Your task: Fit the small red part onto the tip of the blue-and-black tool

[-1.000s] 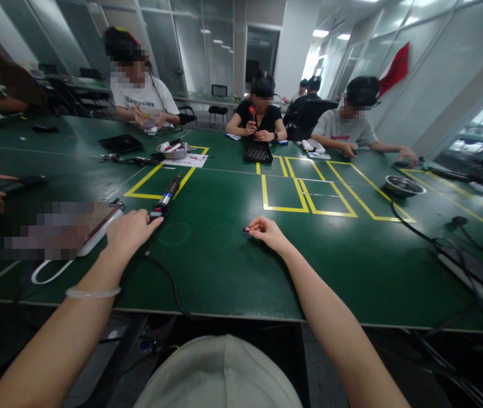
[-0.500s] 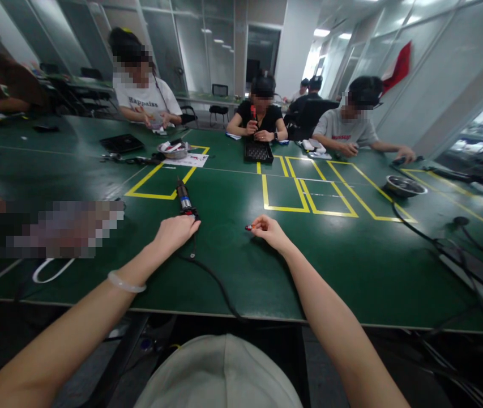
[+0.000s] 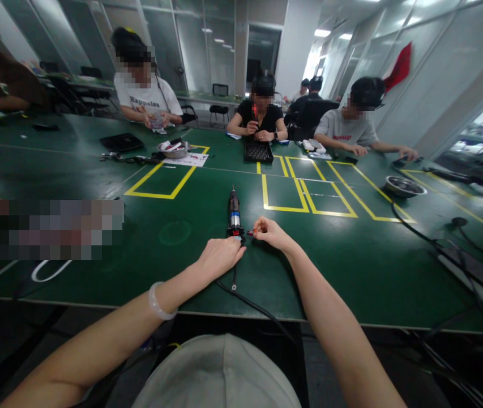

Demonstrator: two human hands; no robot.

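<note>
My left hand (image 3: 223, 256) is wrapped round the rear end of a corded electric screwdriver (image 3: 234, 211), dark with a blue and silver band. The tool's thin tip points away from me over the green table, and its black cable (image 3: 262, 310) runs back under my wrist towards the table edge. Just right of the tool, my right hand (image 3: 268, 233) pinches a small red and orange piece (image 3: 251, 233), too small to name. That piece is close beside the screwdriver's rear end; whether they touch I cannot tell.
Yellow tape rectangles (image 3: 286, 209) mark the green table (image 3: 343, 272). A metal bowl (image 3: 174, 149) holds parts at back left; another bowl (image 3: 405, 186) stands right. Black trays (image 3: 122, 143) lie farther off. Co-workers (image 3: 148, 96) sit opposite. Cables (image 3: 419, 226) cross the right side.
My left hand has moved right with the electric screwdriver, bringing it next to my right hand. The tool's cable has shifted right too. My right hand has barely moved.
</note>
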